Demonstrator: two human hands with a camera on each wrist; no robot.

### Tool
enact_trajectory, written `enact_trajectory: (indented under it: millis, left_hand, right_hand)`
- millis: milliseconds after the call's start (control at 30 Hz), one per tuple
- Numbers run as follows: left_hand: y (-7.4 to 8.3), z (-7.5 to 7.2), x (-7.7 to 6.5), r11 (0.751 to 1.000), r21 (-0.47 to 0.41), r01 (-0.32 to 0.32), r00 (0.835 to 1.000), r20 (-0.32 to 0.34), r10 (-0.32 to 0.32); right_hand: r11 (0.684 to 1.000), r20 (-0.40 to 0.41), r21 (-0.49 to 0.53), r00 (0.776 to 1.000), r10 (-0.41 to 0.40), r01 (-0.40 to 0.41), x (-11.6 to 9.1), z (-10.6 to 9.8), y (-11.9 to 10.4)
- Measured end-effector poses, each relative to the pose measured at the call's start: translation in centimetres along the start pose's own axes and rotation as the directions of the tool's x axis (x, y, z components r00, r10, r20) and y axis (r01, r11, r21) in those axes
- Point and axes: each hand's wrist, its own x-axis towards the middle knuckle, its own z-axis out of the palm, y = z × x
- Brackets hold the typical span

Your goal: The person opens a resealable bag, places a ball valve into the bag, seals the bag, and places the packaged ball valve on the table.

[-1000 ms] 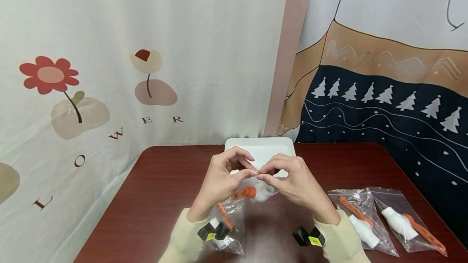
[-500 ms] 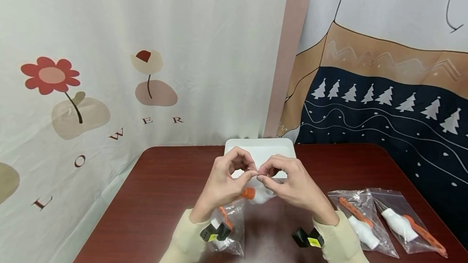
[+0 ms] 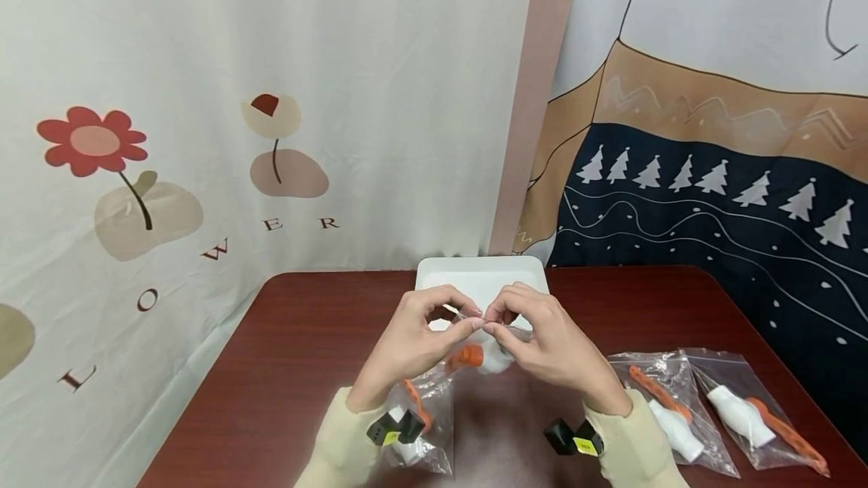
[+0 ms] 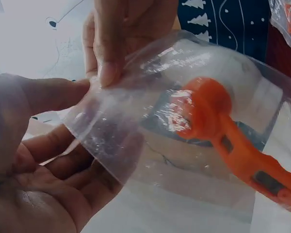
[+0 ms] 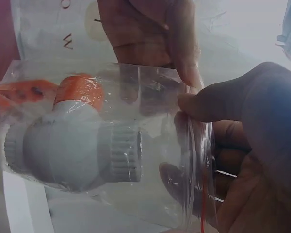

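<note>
Both hands meet over the table, pinching the top edge of a clear zip-lock bag (image 5: 157, 199) between thumbs and fingers. My left hand (image 3: 410, 330) grips the edge from the left, and my right hand (image 3: 551, 331) holds it from the right, their thumb tips close together. Inside the bag hangs a white plastic ball valve (image 5: 63, 145) with ribbed ends and an orange lever handle (image 4: 242, 155). A red line runs along the bag's zip strip in the right wrist view. In the head view the hands partly cover the bag.
Behind the hands lies a white tray (image 3: 434, 268) on the dark red table (image 3: 305, 367). Another bagged valve (image 3: 417, 405) is beside the left wrist. Two more bagged valves, one nearer (image 3: 674, 428) and one further right (image 3: 741, 414), lie at the table's right. Printed curtains (image 3: 407, 96) stand behind.
The left fingertips have shifted slightly right along the bag's edge, and the left fingers have flattened toward the thumb. The bagged valve sways a little below; the right hand barely moves.
</note>
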Motion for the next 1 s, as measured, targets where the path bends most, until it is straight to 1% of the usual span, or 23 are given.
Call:
enact_trajectory:
  millis: [67, 200, 300, 433, 533, 667, 767, 900, 1000]
  left_hand:
    - [0.0, 0.1, 0.0, 1.000, 0.008, 0.012, 1.000, -0.012, -0.012]
    - [0.1, 0.3, 0.0, 1.000, -0.016, 0.025, 0.996, -0.087, -0.027]
    - [0.2, 0.6, 0.0, 1.000, -0.030, -0.002, 0.990, -0.142, -0.002]
    - [0.2, 0.9, -0.1, 0.999, -0.040, -0.030, 0.982, -0.189, 0.022]
    - [0.3, 1.1, -0.1, 0.997, -0.061, -0.038, 0.977, -0.211, 0.024]
    - [0.4, 1.2, -0.1, 0.993, -0.113, -0.044, 0.973, -0.232, 0.016]
    - [0.6, 1.1, -0.1, 0.988, -0.147, -0.036, 0.968, -0.252, -0.002]
    - [0.6, 0.7, -0.1, 0.987, -0.160, -0.032, 0.961, -0.278, -0.014]
    - [0.6, 0.6, -0.1, 0.986, -0.163, -0.030, 0.960, -0.280, -0.017]
  right_hand:
    - [1.000, 0.000, -0.004, 1.000, 0.008, -0.008, 0.0, 0.1, -0.1]
    - [1.000, -0.022, -0.006, 1.000, 0.021, -0.022, 0.1, 0.3, -0.1]
    - [1.000, -0.048, -0.011, 0.999, 0.013, -0.013, 0.2, 0.4, -0.1]
    - [1.000, -0.078, -0.027, 0.997, -0.001, -0.001, 0.2, 0.5, -0.3]
    - [0.999, -0.092, -0.038, 0.996, -0.016, 0.013, 0.3, 0.4, -0.4]
    - [0.998, -0.101, -0.050, 0.994, -0.034, 0.030, 0.3, 0.2, -0.3]
    - [0.998, -0.101, -0.056, 0.995, -0.021, 0.016, 0.2, -0.2, -0.3]
    - [0.998, -0.099, -0.061, 0.995, -0.004, -0.002, 0.1, -0.7, -0.2]
    - [0.998, -0.094, -0.058, 0.996, 0.007, -0.012, 0.1, -0.9, -0.2]
